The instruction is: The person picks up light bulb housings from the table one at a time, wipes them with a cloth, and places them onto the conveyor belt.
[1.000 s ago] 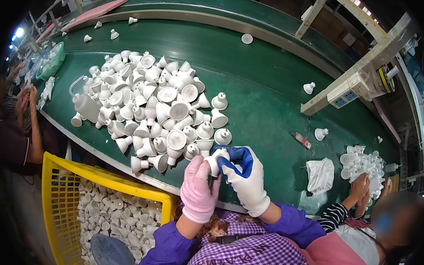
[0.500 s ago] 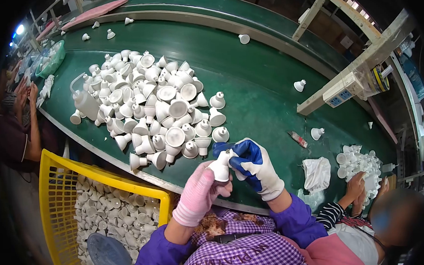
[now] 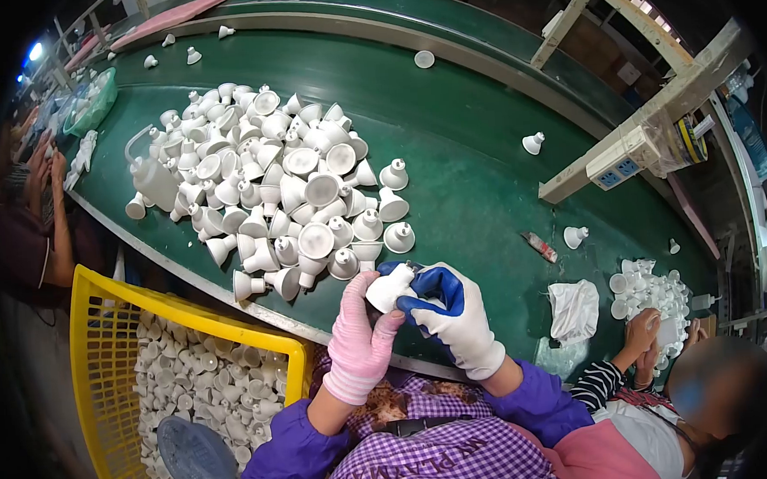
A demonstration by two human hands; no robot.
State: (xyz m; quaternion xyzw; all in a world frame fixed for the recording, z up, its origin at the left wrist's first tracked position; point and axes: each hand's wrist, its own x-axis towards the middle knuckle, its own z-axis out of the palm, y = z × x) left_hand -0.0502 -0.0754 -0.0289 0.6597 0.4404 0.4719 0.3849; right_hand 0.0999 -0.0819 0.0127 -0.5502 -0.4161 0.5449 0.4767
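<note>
Lower centre: white bulb (image 3: 390, 290) had shifted slightly up-frame from half a second earlier. Left hand (image 3: 359, 345) gripped its wide end, right hand (image 3: 457, 315) its narrow end; apparently a regrip mid-handling.

Far loose lamps (image 3: 533, 143) farther left on belt (image 3: 483, 147)
</note>
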